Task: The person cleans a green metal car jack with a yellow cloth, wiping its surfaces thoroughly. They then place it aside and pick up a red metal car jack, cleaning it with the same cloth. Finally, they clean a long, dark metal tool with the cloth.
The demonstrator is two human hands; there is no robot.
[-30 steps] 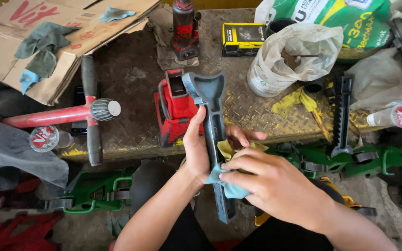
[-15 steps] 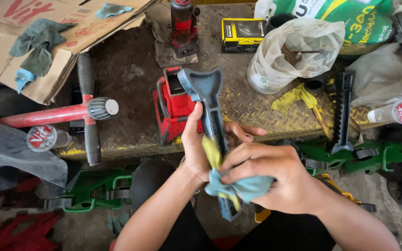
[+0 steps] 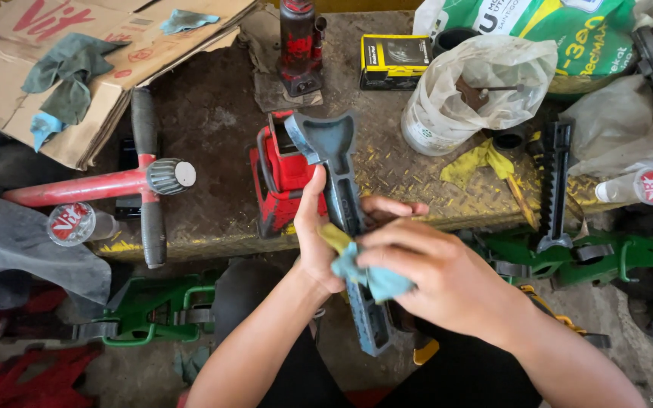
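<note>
Over a cluttered checker-plate bench (image 3: pixel 213 128), left hand (image 3: pixel 313 242) grips the grey jack bar (image 3: pixel 339 177) steady while right hand (image 3: pixel 436 276), pinching a blue rag (image 3: pixel 368 278), should wipe lengthwise with firm pressure.

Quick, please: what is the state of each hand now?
Left hand: closed around the grey-blue metal bar.
Right hand: closed on a blue cloth, pressed against the bar.

Yellow-flecked checker-plate workbench (image 3: pixel 417 170), dirty floor (image 3: pixel 153 374)
</note>
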